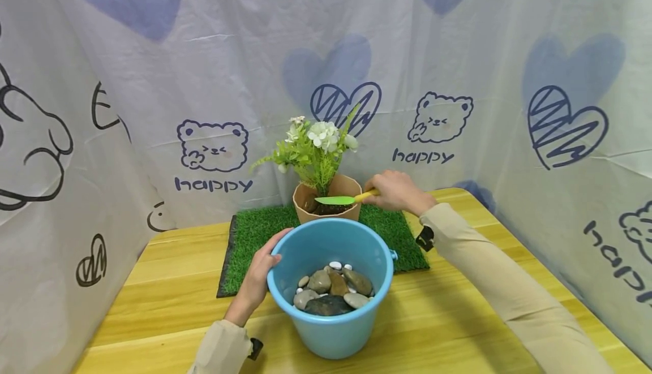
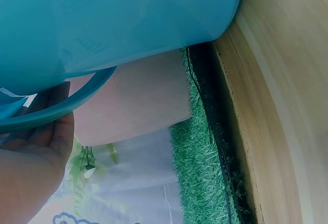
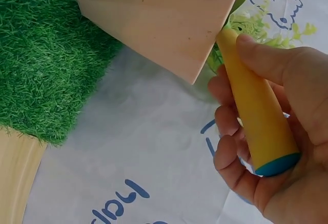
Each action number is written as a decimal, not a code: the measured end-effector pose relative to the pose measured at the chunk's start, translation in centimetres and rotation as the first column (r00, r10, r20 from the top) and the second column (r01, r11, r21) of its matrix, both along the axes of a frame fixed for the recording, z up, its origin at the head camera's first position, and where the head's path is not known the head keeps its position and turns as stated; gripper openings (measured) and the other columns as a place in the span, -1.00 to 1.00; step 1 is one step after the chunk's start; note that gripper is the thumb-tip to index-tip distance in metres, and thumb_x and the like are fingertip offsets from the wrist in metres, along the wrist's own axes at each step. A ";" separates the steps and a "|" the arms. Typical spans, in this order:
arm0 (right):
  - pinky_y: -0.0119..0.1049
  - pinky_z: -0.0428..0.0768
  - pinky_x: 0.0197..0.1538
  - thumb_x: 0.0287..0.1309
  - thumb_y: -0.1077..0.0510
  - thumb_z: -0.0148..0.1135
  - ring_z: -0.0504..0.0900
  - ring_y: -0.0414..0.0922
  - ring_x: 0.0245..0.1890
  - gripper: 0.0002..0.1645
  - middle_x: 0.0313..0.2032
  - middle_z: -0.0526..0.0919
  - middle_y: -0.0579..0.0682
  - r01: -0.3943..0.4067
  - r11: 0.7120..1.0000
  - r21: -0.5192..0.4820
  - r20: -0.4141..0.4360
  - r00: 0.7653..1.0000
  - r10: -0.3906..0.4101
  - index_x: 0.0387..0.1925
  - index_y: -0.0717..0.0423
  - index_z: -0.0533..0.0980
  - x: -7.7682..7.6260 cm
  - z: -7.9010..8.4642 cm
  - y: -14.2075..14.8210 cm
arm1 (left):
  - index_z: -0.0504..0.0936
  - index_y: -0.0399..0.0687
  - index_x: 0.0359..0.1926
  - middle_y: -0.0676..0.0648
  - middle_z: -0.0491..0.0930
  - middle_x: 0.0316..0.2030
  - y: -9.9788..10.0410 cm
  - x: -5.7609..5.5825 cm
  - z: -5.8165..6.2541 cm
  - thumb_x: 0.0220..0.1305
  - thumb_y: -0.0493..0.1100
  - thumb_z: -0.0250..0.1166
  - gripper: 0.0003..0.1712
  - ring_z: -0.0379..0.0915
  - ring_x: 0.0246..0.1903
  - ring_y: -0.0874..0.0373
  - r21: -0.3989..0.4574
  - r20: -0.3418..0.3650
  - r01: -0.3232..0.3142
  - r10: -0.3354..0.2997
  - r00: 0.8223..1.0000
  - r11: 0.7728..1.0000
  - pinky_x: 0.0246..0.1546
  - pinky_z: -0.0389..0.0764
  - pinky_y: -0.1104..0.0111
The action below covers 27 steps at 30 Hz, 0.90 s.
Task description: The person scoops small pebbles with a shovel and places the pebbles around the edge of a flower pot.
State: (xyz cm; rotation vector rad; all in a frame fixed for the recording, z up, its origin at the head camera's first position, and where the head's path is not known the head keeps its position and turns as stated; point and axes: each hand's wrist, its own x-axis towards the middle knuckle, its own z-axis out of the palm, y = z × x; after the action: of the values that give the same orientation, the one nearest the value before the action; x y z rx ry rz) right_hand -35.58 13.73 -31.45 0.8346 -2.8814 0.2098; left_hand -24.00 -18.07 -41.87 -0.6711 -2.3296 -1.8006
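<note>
- Blue bucket [image 1: 331,337] was in front of the flowerpot [image 1: 305,214], its left rim gripped by the left hand [image 1: 258,272], thumb lapped over the edge; a careless shove there could jolt the pot.
- Stones [image 1: 333,284] lay in the bottom; tilting the bucket too far could send them sliding.
- Beige and angular, the flowerpot, on the artificial grass mat [image 1: 260,238], held white flowers [image 1: 323,136] and dark soil [image 1: 327,210]; whether it touched the bucket could not be told.
- Green-bladed trowel [image 1: 348,200] reached over the soil from the pot's right rim; leaning on that rim could tip the pot.
- Right hand [image 1: 399,190] wrapped thumb and fingers round the trowel's yellow handle [image 3: 259,111]; a loose grip could let the blade roll into the stems [image 1: 322,176].
</note>
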 end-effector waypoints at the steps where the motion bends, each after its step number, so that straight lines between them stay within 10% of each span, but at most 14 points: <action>1: -0.27 0.48 -0.40 0.21 -0.11 0.28 0.48 -0.16 -0.54 -0.74 -0.51 0.63 -0.15 -0.004 1.000 0.001 -0.001 1.000 0.004 -0.30 -0.05 0.71 0.0 -0.1 0.1 | 0.29 -0.01 0.43 -0.23 0.41 0.30 0.0 0.0 0.0 0.27 -0.15 -0.19 -0.32 0.46 0.16 -0.26 0.001 0.003 -0.004 0.004 1.000 1.000 -0.03 0.61 0.10; 27: -0.34 0.48 -0.45 0.30 -0.07 0.19 0.46 -0.24 -0.60 -0.68 -0.46 0.63 -0.15 -0.113 0.988 -0.102 0.006 0.993 0.115 -0.10 0.04 0.66 0.2 -0.9 0.7 | 0.27 -0.08 0.44 -0.30 0.40 0.30 -0.2 0.0 0.2 0.28 -0.15 -0.16 -0.32 0.46 0.14 -0.32 0.000 -0.001 0.031 -0.031 1.000 1.000 -0.07 0.64 0.05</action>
State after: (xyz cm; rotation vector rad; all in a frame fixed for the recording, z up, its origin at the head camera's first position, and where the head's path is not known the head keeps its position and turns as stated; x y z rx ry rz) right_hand -35.42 14.39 -32.39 0.9829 -2.8085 0.3707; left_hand -23.95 -18.23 -41.71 -0.7124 -2.3313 -1.8123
